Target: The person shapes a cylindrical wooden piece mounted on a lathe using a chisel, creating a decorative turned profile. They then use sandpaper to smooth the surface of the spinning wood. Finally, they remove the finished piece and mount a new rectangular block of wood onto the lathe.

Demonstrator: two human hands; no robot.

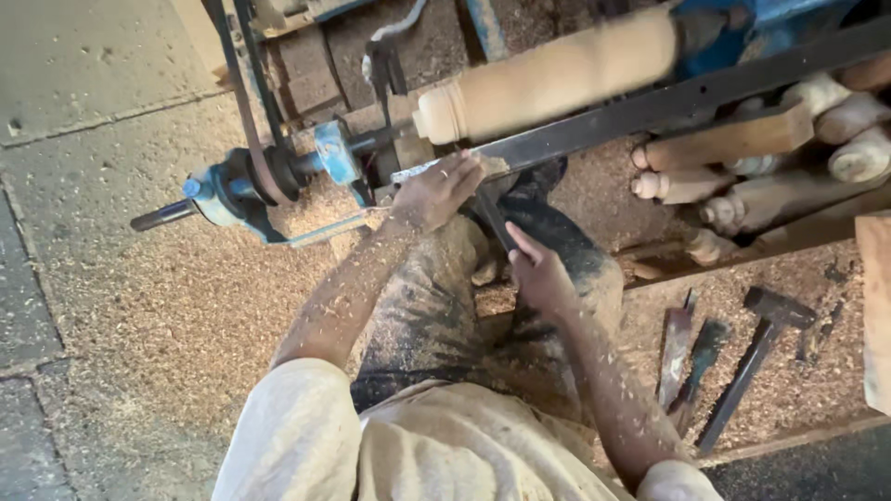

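Down at floor level, a pale, round wooden spindle [557,79] sits mounted crosswise in a blue metal lathe [278,176], its surface blurred, which suggests it is spinning. A long dark steel tool rest bar [705,97] runs just beneath it.

The left hand [436,190] is pressed onto the near end of that bar, fingers curled down over the blade of a slim dark turning chisel [492,215] close to the spindle's beaded end. The right hand [538,274] lies lower and nearer the body, closed around the chisel's handle end, most of which is hidden in the palm.

Judging by its looks, the chisel is stiff, narrow steel, light enough but prone to kick when it meets turning wood; a two-point hold suits it, one hand pinning the blade to the bar, the other steering well back from the edge. The spindle itself seems solid and fairly heavy, dry rather than slippery, and best left untouched while turning.

Sawdust [176,297] blankets the floor and speckles both forearms. To the right, a heap of finished turned wooden legs [817,121] lies beneath the bar, and a dark hammer [756,357] rests beside two flat spare chisels [682,357] in the shavings.
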